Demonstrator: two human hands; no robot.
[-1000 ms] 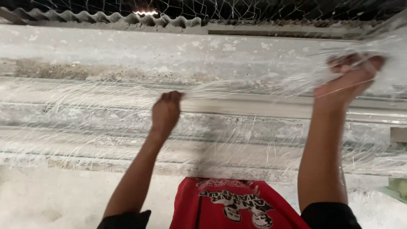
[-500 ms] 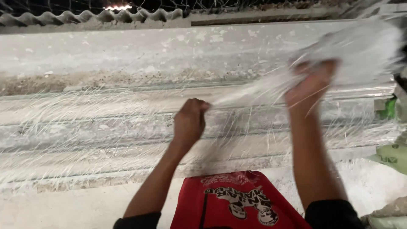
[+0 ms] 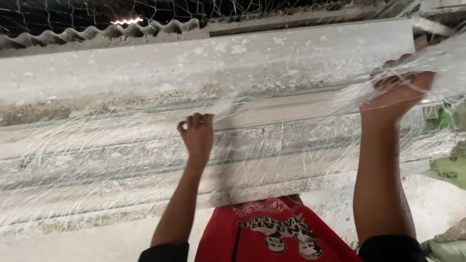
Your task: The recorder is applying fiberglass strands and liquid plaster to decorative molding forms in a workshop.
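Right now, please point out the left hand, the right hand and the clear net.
left hand [image 3: 196, 135], head view, back of the fist.
right hand [image 3: 398, 92], head view, palm.
clear net [image 3: 97, 145], head view, strands left of the fist.

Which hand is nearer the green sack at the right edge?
Right. The right hand, raised and gripping the white netting, is just left of the green sack. The left hand grips netting near the middle, much farther left.

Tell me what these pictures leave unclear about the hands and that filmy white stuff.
Head view:
- Right hand: fingertips veiled by the white fibre sheet; its grip is unclear.
- Left hand: a fist seen from the back; whatever it pinches is hidden.
- Fibre sheet: cut off by both side edges.
- Green sack: cut off at right.
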